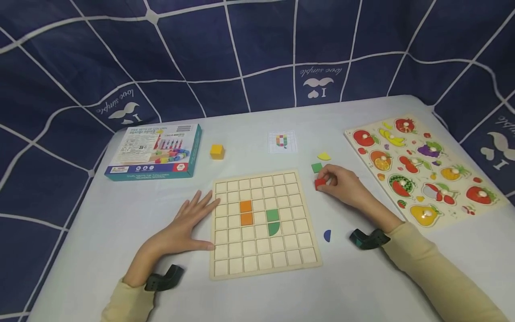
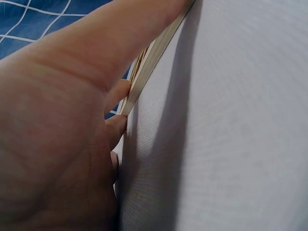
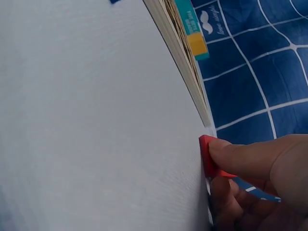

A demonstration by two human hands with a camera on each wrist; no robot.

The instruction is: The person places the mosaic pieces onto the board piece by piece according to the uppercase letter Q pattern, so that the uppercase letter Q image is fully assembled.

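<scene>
In the head view, a wooden grid board [image 1: 249, 248] lies in front of me. Two orange square tiles [image 1: 246, 206], a green square [image 1: 272, 215] and a green quarter-circle tile [image 1: 274, 229] sit in its cells. My left hand [image 1: 185, 228] rests at the board's left edge with fingers spread, thumb and fingertips at the rim. Right of the board, my right hand [image 1: 342, 184] pinches a red square tile [image 1: 319, 183] between thumb and fingers. The right wrist view shows this red tile [image 3: 206, 156] tilted under the thumb, close to the table surface.
A loose green square [image 1: 316, 167] and yellow piece [image 1: 323, 156] lie beyond my right hand, a blue half-circle [image 1: 327, 235] nearer. Behind the board are a pattern card [image 1: 282, 141], a yellow cube [image 1: 217, 152] and a box [image 1: 154, 150]. A fruit puzzle [image 1: 418, 188] lies right.
</scene>
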